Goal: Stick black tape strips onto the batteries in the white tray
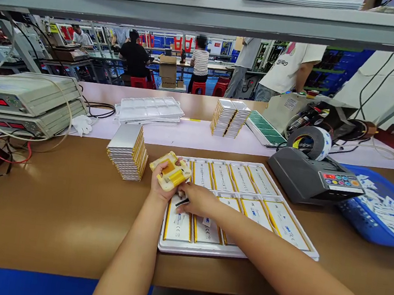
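My left hand (163, 180) is wrapped round a yellow and cream block (174, 177), held over the left edge of a white tray (200, 252). Flat white battery packs (179, 225) with yellow edges lie in two rows in that tray. Right beside the block, my right hand (195, 200) is closed on a small black strip (182, 202), low over the tray's left part. A small white tag (206, 221) hangs or lies just below my right hand. To the left stands a stack of flat packs (128, 152).
A tape dispenser (310, 178) and a blue basket of white pieces (386, 208) stand right. Another pack stack (228, 118), white empty trays (151, 110) and a green-topped tray (267, 129) are behind. Stacked meters (27, 104) stand left. Several people are beyond the bench.
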A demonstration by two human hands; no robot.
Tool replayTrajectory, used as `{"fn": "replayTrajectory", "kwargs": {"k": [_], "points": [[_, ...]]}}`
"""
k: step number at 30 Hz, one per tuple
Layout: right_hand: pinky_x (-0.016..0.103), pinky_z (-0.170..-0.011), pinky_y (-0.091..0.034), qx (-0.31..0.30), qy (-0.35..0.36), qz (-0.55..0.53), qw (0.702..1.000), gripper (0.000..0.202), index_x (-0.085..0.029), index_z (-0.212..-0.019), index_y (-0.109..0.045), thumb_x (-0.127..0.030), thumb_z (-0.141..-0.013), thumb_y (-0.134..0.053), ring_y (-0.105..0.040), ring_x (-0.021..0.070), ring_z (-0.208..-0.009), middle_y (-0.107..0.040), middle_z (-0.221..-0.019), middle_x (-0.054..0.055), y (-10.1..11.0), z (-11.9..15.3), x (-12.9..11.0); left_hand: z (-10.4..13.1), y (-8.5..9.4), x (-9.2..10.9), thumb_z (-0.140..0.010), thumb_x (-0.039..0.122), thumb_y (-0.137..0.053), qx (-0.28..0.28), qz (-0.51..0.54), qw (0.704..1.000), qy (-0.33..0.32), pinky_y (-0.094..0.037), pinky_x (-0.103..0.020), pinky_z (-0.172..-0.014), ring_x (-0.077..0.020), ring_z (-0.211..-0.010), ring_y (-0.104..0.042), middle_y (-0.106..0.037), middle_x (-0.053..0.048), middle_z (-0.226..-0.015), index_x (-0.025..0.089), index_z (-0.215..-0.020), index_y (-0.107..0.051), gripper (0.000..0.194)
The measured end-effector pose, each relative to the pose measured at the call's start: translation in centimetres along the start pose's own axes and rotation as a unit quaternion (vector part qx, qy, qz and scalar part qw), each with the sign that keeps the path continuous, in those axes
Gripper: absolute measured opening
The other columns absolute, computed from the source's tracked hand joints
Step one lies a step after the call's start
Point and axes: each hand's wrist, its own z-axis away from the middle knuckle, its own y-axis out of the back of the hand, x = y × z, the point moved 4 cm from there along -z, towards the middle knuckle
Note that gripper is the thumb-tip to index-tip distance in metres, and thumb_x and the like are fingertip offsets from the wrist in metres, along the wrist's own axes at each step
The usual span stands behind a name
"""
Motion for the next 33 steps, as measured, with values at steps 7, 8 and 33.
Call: {"fn": "replayTrajectory", "kwargs": {"k": [7,8,33], "points": [[0.021,-0.053,-0.03,0.022,0.036,-0.066,0.997,0.04,-0.021,-0.094,-0.051,-0.048,-0.066,-0.058,-0.051,0.0146,-0.069,-0.058,-0.083,0.001,1.6,1.2,0.7,0.0,0.3,0.1,-0.068,0.023,-0.047,0.009,0.007,1.0,0.009,-0.044,-0.041,-0.076,-0.02,-0.085,-0.054,-0.057,-0.006,-0.091,0.016,-0.091,-0.054,0.025],[0.021,-0.052,-0.03,0.005,0.048,-0.083,0.995,0.043,-0.021,-0.095,-0.05,-0.053,-0.065,-0.056,-0.051,0.014,-0.068,-0.058,-0.082,0.0,1.8,1.5,0.7,-0.1,0.3,0.1,-0.068,0.023,-0.047,0.013,0.007,1.0,0.009,-0.044,-0.042,-0.075,-0.0201,-0.085,-0.054,-0.057,-0.006,-0.091,0.017,-0.092,-0.053,0.025],[0.019,-0.052,-0.025,-0.009,0.118,-0.021,0.993,0.019,-0.02,-0.066,-0.058,-0.038,-0.067,-0.06,-0.047,0.0088,-0.063,-0.057,-0.073,-0.003,2.0,0.3,0.8,-0.3,-0.2,-0.1,-0.066,0.019,-0.048,0.036,0.002,0.999,-0.006,-0.047,-0.035,-0.067,-0.0194,-0.074,-0.057,-0.059,-0.006,-0.077,0.013,-0.086,-0.056,0.022]]}}
